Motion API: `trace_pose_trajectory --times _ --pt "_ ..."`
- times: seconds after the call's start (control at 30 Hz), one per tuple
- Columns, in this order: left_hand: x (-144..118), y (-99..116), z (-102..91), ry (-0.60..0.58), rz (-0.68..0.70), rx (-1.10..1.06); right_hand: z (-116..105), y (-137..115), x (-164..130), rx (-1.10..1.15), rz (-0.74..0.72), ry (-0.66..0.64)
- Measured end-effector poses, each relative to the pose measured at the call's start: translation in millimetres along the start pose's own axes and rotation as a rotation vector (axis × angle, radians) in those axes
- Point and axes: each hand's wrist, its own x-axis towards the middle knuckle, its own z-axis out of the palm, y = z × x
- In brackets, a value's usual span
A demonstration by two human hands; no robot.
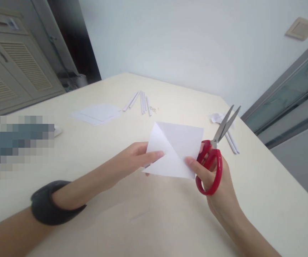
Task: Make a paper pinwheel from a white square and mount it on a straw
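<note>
White four-sided paper sheet (pixel 184 139), marked diagonally by a fold or cut, was above the table (pixel 256 200), not yet rolled. The left hand (pixel 136 157) pinched its left side; the right hand (pixel 225 184) held its right edge plus red-handled metal scissors (pixel 214 144), blades parted. Beyond, slim white rolled-paper tubes (pixel 143 102) lay finished, while thin white sheets (pixel 97 114) lay flat, unrolled.

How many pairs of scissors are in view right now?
1. The red-handled scissors are in the right hand, blades slightly apart, just right of the white paper. The pixelated patch at left could hide others.
</note>
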Motion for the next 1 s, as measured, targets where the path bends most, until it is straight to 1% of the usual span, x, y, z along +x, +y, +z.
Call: trace_pose_trajectory --times 0.1,0.2,0.27,0.33,0.4,0.47,0.6,0.7,0.8,0.87,0.97,1.0 --pt "0 -3 -3.9 -0.112 0.014 -0.022 0 2 0 -0.013 -0.014 0.027" --pt "0 -4 -8.7 -0.11 0.095 -0.052 0 2 0 -0.06 -0.033 0.083" --pt "0 -3 -10.1 -0.156 0.113 -0.042 1 2 0 -0.075 -0.07 0.122" --pt "0 -2 -9.7 -0.197 0.087 -0.001 1 1 -1 -0.08 -0.07 0.114" --pt "0 -2 -8.6 -0.193 0.026 0.053 2 0 -2 -0.076 -0.05 0.085" --pt "1 -3 -7.9 -0.151 0.014 0.077 3 -1 -3 -0.065 -0.028 0.072" --pt "2 -5 -8.4 -0.023 0.099 0.11 5 -5 -3 -0.044 -0.015 0.099" --pt "1 -2 -8.4 0.048 0.158 0.148 3 -3 -2 -0.084 0.031 0.045" --pt "-1 0 -8.2 0.141 0.216 0.17 0 0 -1 -0.047 0.008 0.004" --pt "-2 -1 -9.2 0.243 0.27 0.151 -2 1 -1 -0.006 0.024 -0.089" --pt "-1 -2 -13.2 0.379 0.345 0.055 -4 -2 -1 0.011 0.152 -0.29" --pt "0 -2 -14.8 0.414 0.363 0.02 -4 -3 -1 0.016 0.187 -0.336"
